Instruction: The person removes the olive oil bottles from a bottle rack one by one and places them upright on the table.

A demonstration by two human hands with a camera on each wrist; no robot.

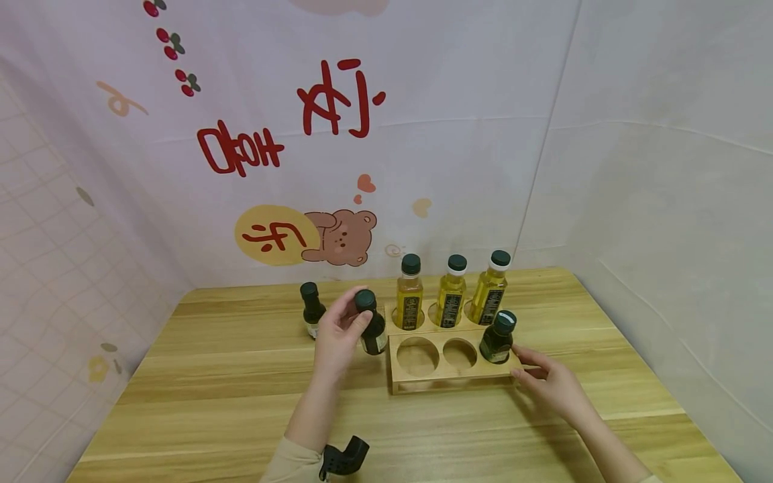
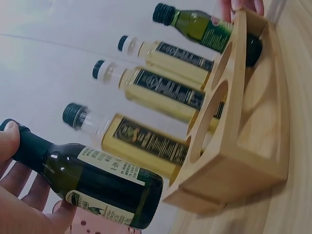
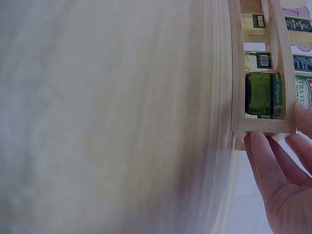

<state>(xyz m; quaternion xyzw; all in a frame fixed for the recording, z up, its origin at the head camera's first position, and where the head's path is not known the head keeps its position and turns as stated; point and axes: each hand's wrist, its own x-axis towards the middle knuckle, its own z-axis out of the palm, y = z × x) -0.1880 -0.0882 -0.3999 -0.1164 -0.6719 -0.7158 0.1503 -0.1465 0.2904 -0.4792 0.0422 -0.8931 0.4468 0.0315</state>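
Note:
My left hand [image 1: 335, 335] grips a dark green oil bottle [image 1: 374, 332] by its capped neck, thumb in front. The bottle hangs tilted just left of a two-tier wooden rack [image 1: 447, 377]; in the left wrist view its cream label [image 2: 109, 165] faces the camera. My right hand [image 1: 552, 386] holds the rack's right end, fingertips against the end panel in the right wrist view. One green bottle [image 1: 498, 341] stands in the front tier's right hole, beside two vacant round holes. Three yellow oil bottles [image 1: 449, 302] fill the back tier.
Another dark bottle [image 1: 311, 307] stands on the table behind my left hand, partly hidden by it. The wood-grain table [image 1: 229, 396] meets a printed white curtain [image 1: 459, 134] at the back. A black strap mount [image 1: 344, 457] sits on my left wrist.

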